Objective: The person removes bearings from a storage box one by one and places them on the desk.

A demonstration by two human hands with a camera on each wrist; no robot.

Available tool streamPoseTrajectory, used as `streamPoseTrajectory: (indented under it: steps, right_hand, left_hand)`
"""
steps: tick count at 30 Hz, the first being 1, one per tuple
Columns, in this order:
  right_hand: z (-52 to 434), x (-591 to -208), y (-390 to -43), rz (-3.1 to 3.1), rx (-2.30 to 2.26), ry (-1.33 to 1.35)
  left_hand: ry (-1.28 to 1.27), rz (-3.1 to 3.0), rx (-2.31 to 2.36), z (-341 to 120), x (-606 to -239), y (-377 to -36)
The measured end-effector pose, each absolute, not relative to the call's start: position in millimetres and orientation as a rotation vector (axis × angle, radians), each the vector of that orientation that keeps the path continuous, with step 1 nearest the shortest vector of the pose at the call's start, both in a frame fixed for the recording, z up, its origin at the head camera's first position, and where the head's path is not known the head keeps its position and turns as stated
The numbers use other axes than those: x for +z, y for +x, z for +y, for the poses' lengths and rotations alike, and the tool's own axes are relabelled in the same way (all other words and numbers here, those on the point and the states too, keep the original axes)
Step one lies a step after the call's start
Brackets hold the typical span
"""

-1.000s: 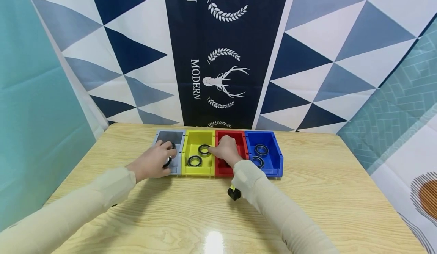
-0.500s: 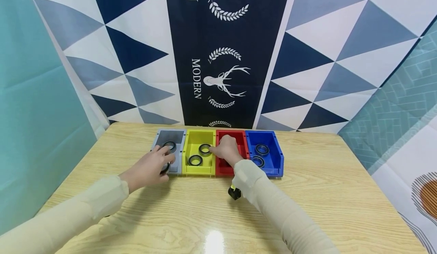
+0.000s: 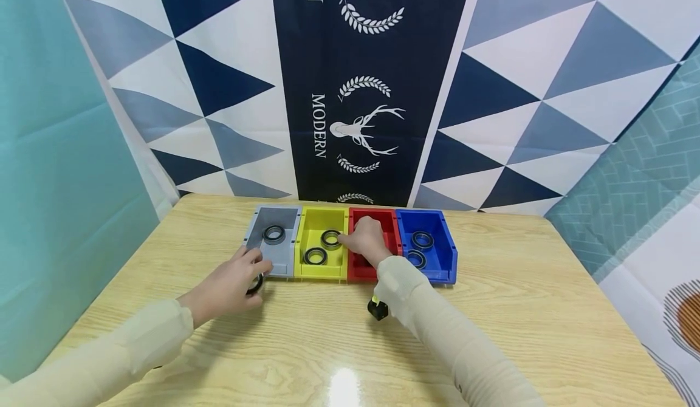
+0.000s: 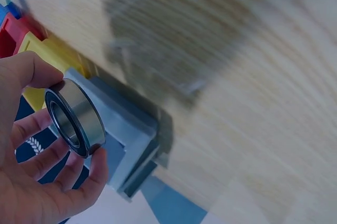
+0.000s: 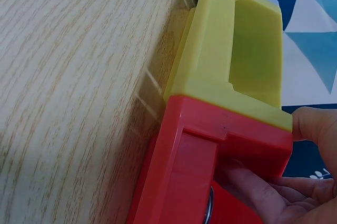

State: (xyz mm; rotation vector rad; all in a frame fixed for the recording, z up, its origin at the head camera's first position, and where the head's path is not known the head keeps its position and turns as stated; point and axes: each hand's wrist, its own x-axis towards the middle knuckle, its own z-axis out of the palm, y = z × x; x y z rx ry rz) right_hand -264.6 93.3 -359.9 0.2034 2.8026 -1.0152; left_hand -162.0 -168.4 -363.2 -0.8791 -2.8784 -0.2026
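Observation:
My left hand (image 3: pixel 231 282) holds a ball bearing (image 4: pixel 84 111) between thumb and fingertips, just in front of the grey bin (image 3: pixel 282 268). The bearing has a black seal face and a shiny steel outer side. Another bearing (image 3: pixel 273 242) lies in the grey bin. My right hand (image 3: pixel 367 240) grips the side wall of the red bin (image 5: pixel 192 169), thumb on the yellow bin's side and fingers inside the red one. A sliver of a metal ring (image 5: pixel 209 207) shows in the red bin; the hand hides most of its inside from the head view.
The yellow bin (image 3: pixel 299 273) has two bearings in it, and so does the blue bin (image 3: pixel 449 267). All the bins stand side by side near the back of the wooden table (image 3: pixel 306 334). A small black object (image 3: pixel 377 309) hangs beneath the right sleeve. Patterned cloth (image 3: pixel 355 170) rises behind.
My left hand has drawn back out of the grey bin, toward me and to the left, carrying the bearing. The right hand keeps its grip in the same place.

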Motion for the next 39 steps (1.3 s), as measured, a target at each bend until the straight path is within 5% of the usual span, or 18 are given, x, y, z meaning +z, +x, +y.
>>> streamPoseTrajectory:
  steps: [39]
  right_hand:
    - [93, -362, -263, 2.822, -1.028, 0.197]
  left_hand:
    - [-0.756, -2.958, -0.431, -197, -398, -158]
